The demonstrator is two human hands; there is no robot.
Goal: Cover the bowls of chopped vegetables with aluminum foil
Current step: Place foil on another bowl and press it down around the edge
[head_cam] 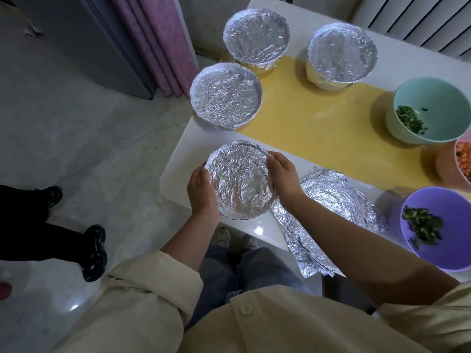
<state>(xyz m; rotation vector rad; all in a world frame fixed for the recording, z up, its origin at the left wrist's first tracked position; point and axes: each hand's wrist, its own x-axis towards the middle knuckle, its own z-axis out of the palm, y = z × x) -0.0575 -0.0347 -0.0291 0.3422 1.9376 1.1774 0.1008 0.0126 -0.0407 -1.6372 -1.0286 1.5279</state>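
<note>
A foil-covered bowl point(239, 180) sits at the near left corner of the white table point(178, 159). My left hand point(202, 191) grips its left rim and my right hand point(284, 177) grips its right rim, fingers curled over the crinkled foil. Three more foil-covered bowls stand further back: one at the left edge point(226, 95), one at the far left point(257, 35), one at the far middle point(341, 54). Uncovered bowls line the right side: a mint bowl point(433, 98) with chopped greens, a pink bowl point(458, 164) with orange pieces, a purple bowl point(443, 225) with greens.
A loose crumpled sheet of foil point(328, 212) lies on the table under my right forearm. A yellow mat point(318, 115) runs across the table. Another person's legs in black shoes point(94, 253) stand on the tiled floor to the left. A pink curtain point(158, 39) hangs behind.
</note>
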